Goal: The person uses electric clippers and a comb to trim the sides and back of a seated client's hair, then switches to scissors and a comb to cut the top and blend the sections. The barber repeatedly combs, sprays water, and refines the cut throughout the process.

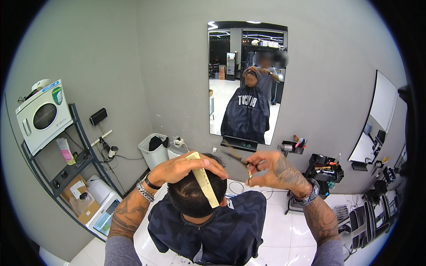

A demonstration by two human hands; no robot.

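Note:
Before me sits a person with short dark hair point(191, 199), seen from above and behind, draped in a dark patterned barber cape point(233, 232). My left hand point(179, 169) lies over the top of the head, fingers reaching into the front hair. A pale yellow barber comb point(205, 188) is pinned under its thumb and slants down the right side of the head. To the right of the head, my right hand point(271, 166) holds haircutting scissors point(242, 159) by gold-coloured finger rings. Their blades point up and left, blurred, apart from the head.
A wall mirror point(224, 43) hangs ahead above a small black shelf point(233, 143). At left, a metal rack point(78, 123) carries a white towel cabinet point(43, 116) beside a waste bin point(151, 156). A black tool trolley point(322, 171) and barber chairs point(366, 222) stand at right.

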